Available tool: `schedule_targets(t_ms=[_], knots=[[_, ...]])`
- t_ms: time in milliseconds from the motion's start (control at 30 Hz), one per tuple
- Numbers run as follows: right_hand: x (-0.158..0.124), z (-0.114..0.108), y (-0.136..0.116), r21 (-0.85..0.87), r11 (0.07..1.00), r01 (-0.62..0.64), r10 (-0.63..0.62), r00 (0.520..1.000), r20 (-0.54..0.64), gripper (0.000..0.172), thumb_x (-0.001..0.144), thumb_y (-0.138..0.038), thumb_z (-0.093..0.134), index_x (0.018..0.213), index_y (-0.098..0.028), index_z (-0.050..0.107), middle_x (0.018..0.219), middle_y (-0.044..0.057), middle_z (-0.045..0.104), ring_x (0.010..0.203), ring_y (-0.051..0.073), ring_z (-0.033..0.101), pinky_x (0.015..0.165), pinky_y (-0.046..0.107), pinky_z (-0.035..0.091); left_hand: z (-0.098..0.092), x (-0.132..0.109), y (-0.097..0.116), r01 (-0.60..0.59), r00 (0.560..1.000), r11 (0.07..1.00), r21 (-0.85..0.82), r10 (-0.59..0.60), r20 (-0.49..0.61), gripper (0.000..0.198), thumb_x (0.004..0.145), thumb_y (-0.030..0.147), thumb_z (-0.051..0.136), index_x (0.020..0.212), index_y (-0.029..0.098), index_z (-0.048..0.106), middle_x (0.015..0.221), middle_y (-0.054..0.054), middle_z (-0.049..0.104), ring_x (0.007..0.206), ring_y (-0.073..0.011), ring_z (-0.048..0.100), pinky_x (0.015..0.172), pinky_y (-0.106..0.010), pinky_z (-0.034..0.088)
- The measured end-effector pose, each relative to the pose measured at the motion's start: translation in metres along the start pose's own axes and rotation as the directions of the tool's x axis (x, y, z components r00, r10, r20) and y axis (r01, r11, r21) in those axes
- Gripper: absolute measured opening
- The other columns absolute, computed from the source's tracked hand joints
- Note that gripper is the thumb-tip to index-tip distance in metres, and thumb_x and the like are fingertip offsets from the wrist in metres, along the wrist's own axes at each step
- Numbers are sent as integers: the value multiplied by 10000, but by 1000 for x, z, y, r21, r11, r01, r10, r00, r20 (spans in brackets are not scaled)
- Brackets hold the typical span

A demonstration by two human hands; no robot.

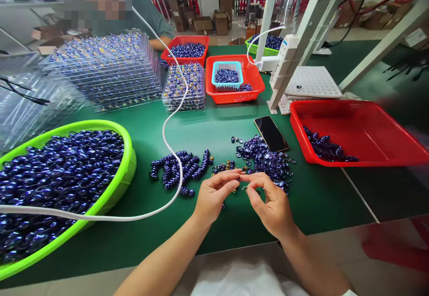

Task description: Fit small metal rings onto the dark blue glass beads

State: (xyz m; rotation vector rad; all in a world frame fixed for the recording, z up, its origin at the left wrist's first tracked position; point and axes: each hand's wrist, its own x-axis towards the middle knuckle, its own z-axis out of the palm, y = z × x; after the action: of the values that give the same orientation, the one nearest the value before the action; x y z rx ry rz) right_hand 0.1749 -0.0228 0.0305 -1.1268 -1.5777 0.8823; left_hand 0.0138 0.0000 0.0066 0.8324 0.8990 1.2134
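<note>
Fingertips (pixel 236 183) of the left hand (pixel 208 194) pinch a small dark piece (pixel 238 179) above the counter (pixel 201 229), a little in from its front edge. The right hand (pixel 273 204) meets it at the forefinger, a metallic bit (pixel 244 188) beside its thumb; whether that is gripped, I cannot tell. Just beyond lie a loose heap of glossy blue pieces (pixel 266 162), touching a phone (pixel 272 134), and stacked rows of blue pieces (pixel 182 166). A green basket (pixel 129 166) stands toward the counter's front left. The piece looks light, stiff and probably slippery, and its shiny finish may scratch; its rim, between thumb and forefinger pads, seems the best hold.
</note>
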Motion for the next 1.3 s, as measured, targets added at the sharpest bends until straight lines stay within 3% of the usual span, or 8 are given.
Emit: schedule_targets(t_ms=[167,267,333,467,533,667,867,1300], knots=[[0,2,-1,-113,974,196,-193,981,38,176,853,-74,561,914,-240,556,1137,61,686,1073,217,612,945,424,498,0,3,3,44,998,999,4,-44,-47,228,713,164,811,932,214,775,1012,-50,774,941,-189,713,841,-287,572],[0,-1,-1,-141,960,244,-234,969,85,192,840,-66,567,917,-242,558,1133,62,683,1064,222,606,940,430,495,-1,3,8,97,995,992,77,-95,-31,277,711,185,815,983,194,765,876,-39,774,804,-153,705,768,-256,568],[1,-5,-2,-116,973,200,-188,976,107,169,853,-83,562,902,-244,561,1112,54,686,1055,219,608,930,416,495,-1,2,12,115,993,986,122,-116,4,261,718,205,812,974,183,770,786,-28,756,740,-140,688,721,-241,559],[6,-12,-4,-27,1000,-16,17,999,50,96,906,-161,539,856,-238,568,985,35,664,951,195,614,859,355,490,0,0,13,91,994,982,164,-99,39,238,709,223,819,942,193,786,745,-20,733,692,-134,660,656,-230,541],[8,-12,-3,9,994,-105,105,994,38,96,915,-203,542,827,-231,568,881,17,616,853,175,590,793,321,475,1,-1,12,64,997,985,162,-70,35,241,687,212,832,925,205,794,768,-23,739,711,-138,661,673,-235,546],[10,-8,3,60,973,-222,213,970,119,116,903,-242,558,790,-220,571,785,-6,559,771,156,534,737,289,440,2,-3,10,-3,999,981,191,-4,39,223,666,188,841,884,221,807,784,-31,752,731,-151,669,700,-247,552],[7,-3,16,169,928,-331,305,938,162,110,887,-293,592,813,-211,588,761,-14,567,725,142,538,686,259,441,-2,-1,11,-161,985,927,338,130,113,220,703,154,807,904,242,809,813,-38,771,738,-161,686,706,-255,557],[7,0,24,264,858,-441,408,897,171,180,829,-370,669,795,-208,598,732,-12,587,682,141,559,629,255,454,-3,1,16,-273,959,852,447,205,194,218,747,148,763,939,242,802,849,-65,778,757,-190,704,705,-287,567]])
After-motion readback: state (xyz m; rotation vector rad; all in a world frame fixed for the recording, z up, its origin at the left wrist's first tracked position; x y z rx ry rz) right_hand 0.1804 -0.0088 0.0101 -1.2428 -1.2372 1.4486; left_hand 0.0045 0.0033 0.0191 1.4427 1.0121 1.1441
